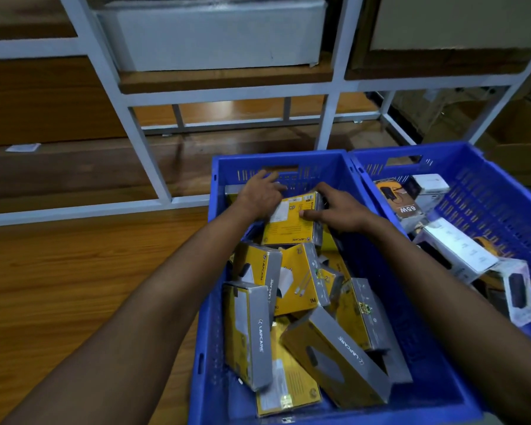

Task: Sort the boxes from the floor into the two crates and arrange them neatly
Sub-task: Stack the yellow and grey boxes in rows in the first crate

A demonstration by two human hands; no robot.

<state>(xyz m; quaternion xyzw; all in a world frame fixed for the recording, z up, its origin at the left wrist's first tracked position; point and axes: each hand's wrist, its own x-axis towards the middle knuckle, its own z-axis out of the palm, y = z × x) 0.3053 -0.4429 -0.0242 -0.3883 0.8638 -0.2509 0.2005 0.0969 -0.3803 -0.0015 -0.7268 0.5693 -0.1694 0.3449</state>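
A yellow box [292,228] is lying flat, label side up, at the far end of the left blue crate [210,332], resting on other yellow-and-grey boxes [301,280] that are sitting jumbled and tilted through the rest of that crate. The right hand [341,210] is grasping this box, thumb pressing on its top face and fingers curling round its right edge. The left hand [259,196] is covering the box's far left corner; whether it is gripping cannot be told. The right blue crate [488,194], touching the first, is holding white and black boxes [454,250]. The 2 crates are standing on a wooden floor [74,286] before a white metal rack [140,142].
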